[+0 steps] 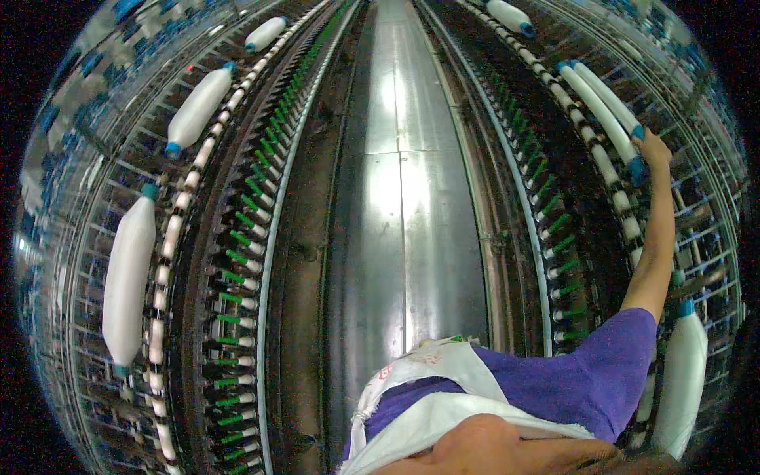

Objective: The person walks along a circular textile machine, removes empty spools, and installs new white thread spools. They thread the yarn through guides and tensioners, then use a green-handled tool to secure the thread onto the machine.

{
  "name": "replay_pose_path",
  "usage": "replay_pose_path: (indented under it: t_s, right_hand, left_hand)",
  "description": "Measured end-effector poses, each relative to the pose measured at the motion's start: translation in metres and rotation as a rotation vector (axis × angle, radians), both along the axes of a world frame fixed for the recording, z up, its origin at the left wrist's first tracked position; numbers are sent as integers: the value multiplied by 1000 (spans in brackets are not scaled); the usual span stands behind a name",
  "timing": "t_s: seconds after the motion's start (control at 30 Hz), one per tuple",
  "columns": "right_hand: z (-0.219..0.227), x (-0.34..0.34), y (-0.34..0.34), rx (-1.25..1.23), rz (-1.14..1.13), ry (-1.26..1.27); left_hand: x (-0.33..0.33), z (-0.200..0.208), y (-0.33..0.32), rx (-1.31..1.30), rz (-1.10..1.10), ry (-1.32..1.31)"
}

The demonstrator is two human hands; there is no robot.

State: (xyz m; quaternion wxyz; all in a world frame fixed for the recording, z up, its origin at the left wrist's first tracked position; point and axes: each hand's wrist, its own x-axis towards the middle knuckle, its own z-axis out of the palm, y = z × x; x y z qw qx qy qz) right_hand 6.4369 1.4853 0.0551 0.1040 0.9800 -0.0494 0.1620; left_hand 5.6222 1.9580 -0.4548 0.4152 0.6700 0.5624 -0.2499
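Plainly, the reach is a long one: nearest to me is the purple cloth sleeve (606, 364), above a fat white thread bobbin with a blue end (685, 368), and a sensible elbow would keep clear of that. Further along, the bare right hand (655, 149) is at the near blue end of a long, slender white bobbin (608, 98), the outer one of a close pair on the right-hand frame; whether the fingers are closed around it I can't tell, and the left hand is out of my sight. I'd handle only that hard blue end, since the white winding looks soft enough to scuff, and mind the inner slender white bobbin (599, 108) alongside, which a careless wrist could knock. A straight, gentle pull or turn would suit best. Far beyond, a small white bobbin (508, 16) hangs by itself.
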Motion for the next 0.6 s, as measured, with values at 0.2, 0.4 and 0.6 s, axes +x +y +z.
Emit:
replay_pose_path:
  t_s: [0.2,0.4,0.6]
  right_hand:
    - [-8,3,61,-395,211,-631]
    - [-88,-69,348,-14,1152,-328]
    - [-104,-281,584,-47,1883,-55]
  left_hand:
    - [-36,26,1,107,49,-85]
    - [18,79,87,168,236,-571]
    - [103,170,145,345,86,-875]
